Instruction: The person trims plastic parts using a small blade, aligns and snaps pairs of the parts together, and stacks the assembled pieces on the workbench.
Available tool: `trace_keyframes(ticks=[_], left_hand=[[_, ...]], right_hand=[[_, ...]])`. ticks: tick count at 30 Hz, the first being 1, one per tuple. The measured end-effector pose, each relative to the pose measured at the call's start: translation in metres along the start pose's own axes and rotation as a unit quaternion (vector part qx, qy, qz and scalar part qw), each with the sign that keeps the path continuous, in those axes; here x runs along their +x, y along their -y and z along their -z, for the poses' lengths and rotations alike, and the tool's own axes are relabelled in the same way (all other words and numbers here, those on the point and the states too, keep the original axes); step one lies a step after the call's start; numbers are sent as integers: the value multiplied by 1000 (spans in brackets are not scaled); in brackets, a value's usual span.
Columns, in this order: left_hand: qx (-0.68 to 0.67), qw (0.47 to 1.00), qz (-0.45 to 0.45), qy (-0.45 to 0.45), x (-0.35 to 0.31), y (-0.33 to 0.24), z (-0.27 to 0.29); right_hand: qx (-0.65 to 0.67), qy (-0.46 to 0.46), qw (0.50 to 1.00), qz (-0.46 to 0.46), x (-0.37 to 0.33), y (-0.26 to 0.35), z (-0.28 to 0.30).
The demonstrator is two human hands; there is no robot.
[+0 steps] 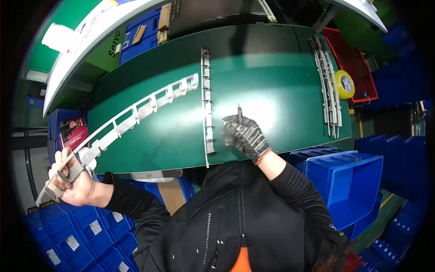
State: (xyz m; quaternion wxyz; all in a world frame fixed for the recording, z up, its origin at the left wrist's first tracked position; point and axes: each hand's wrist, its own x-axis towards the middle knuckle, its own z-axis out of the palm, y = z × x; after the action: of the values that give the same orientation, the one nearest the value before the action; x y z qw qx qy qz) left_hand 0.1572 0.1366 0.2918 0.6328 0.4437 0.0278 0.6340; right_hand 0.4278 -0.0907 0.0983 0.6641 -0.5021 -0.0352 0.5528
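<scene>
My left hand (80,189), without a glove, is closed round the lower end of a long metal rail (136,117) with loop-like brackets along it. The rail slants up and rightward over the table, its far end close to a second bracketed rail (207,96) that lies lengthwise across the table's middle. My right hand (247,138), in a dark grey knitted glove with an orange cuff, is closed round a slim dark pointed tool (239,111) whose tip points away from me. This hand is just right of the lying rail; the tool's exact kind cannot be made out.
Several similar rails (327,86) lie together at the green table's (272,59) right end. Beside them are a yellow tape roll (345,85) and a red bin (369,75). Blue crates (344,157) stand at the near right; more blue boxes (74,226) sit at the lower left.
</scene>
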Motion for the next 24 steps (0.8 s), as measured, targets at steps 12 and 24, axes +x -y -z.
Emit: trace_keyframes(ticks=[12,24], left_hand=[[-26,953,297,46,-104,129,62],[46,727,626,279,-134,205,-49]], right_hand=[[198,-198,943,178,23,47,45],[-169,-24,968,186,4,64,-17]])
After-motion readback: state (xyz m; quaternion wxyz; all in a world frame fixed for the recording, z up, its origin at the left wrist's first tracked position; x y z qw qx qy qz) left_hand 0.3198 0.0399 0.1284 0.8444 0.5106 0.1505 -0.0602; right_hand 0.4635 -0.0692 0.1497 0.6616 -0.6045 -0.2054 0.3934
